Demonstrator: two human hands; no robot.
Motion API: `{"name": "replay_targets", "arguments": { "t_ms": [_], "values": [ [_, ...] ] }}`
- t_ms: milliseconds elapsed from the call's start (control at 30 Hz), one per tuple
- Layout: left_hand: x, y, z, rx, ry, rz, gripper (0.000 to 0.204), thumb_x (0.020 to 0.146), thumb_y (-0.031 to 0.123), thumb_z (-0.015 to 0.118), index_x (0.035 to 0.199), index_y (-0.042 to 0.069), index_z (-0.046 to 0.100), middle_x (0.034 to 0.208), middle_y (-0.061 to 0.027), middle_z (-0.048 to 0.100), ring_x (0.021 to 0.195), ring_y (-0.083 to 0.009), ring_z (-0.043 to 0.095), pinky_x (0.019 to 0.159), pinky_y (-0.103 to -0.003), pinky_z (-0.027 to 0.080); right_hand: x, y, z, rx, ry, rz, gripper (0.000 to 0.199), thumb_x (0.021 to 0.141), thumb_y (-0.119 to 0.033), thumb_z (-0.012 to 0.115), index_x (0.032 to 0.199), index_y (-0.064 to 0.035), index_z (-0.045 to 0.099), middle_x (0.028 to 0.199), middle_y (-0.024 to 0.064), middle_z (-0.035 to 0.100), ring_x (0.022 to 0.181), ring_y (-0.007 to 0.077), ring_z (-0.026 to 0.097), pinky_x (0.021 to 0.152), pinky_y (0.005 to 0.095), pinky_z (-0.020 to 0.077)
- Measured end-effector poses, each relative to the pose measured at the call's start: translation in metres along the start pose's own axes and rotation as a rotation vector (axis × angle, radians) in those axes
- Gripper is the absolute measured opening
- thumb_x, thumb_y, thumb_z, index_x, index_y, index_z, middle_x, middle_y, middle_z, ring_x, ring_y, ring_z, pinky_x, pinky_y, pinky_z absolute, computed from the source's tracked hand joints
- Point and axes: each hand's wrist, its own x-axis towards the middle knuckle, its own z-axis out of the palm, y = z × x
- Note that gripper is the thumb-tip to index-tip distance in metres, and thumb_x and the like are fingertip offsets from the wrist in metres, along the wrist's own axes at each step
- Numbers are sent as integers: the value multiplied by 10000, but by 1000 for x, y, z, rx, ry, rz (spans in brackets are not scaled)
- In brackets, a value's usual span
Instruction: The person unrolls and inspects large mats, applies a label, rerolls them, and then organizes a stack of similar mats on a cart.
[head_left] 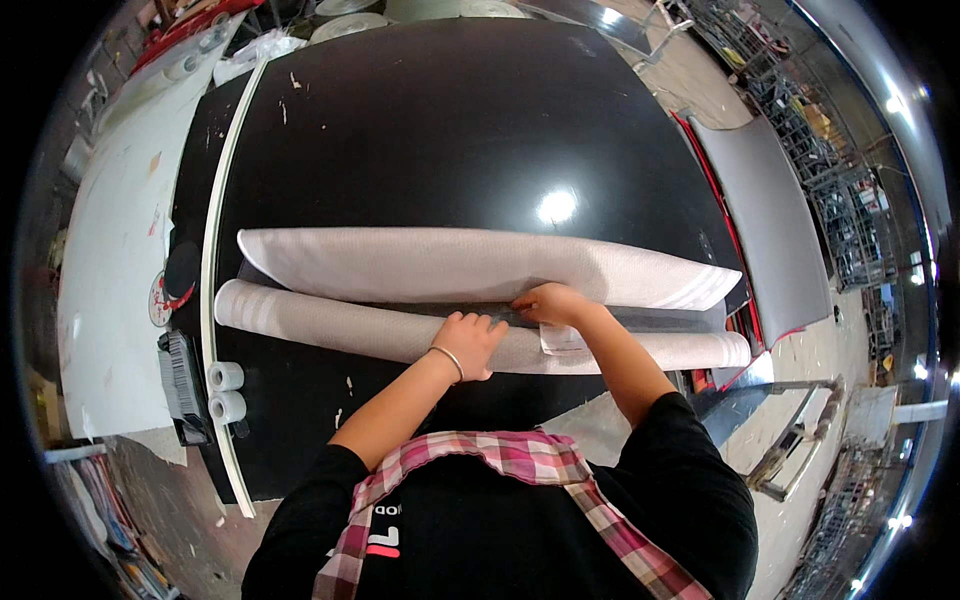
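A pale beige rug (pixel 420 262) with a dark grey backing lies crosswise on a black table (pixel 400 130). Its far side is folded over toward me, and the near side forms a long roll (pixel 320 322). My left hand (pixel 470 345) is wrapped over the top of that roll, left of the middle. In the gap between fold and roll, my right hand (pixel 550 303) has its fingers closed at the grey backing; what they pinch, if anything, is hidden. Just below the right hand, a white label (pixel 562 340) lies against the roll.
Along the left runs a white strip (pixel 222 190), with two small white rolls (pixel 227 391) near its lower end. A tape dispenser (pixel 182 385) sits beside them. Beyond is a white-topped table (pixel 125 260). To the right are grey sheets with red edges (pixel 765 220) and a metal frame (pixel 800 435).
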Motion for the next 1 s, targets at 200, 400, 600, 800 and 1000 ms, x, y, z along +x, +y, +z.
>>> {"name": "replay_targets", "arguments": {
  "t_ms": [200,400,600,800,1000],
  "values": [
    [25,-15,-13,-118,-260,-31,668,529,371,685,1094,103,450,978,-111,533,928,-267,512,753,-386,422,17,29,-59,63,815,16,418,709,-158,596,1112,-148,486,971,79,578,843,236,562,726,321,454],
    [52,-38,-24,-328,-448,-16,680,504,371,699,1068,75,460,985,-132,549,921,-284,523,780,-375,422,10,4,-41,382,469,107,318,718,-255,575,978,-73,561,906,114,594,816,278,574,715,331,454],
    [60,-44,-22,-450,-550,-37,695,493,365,704,1063,44,470,988,-157,536,925,-289,520,780,-366,420,-56,-30,42,-300,663,-31,612,543,-409,683,1064,-153,492,1019,63,505,934,247,501,800,372,387],
    [50,-34,-25,-96,-84,17,695,492,385,703,1055,50,473,1025,-116,483,921,-279,486,781,-389,391,-33,0,32,-288,474,-60,760,473,-444,714,1121,-141,457,1021,101,519,922,278,506,820,377,382],
    [56,-26,-20,150,-63,-71,758,505,403,711,1112,60,413,1041,-149,481,932,-278,493,810,-373,388,10,37,0,-54,101,-143,858,483,-501,697,1177,-79,418,1106,180,490,1032,329,451,882,345,344]
  ]
}}
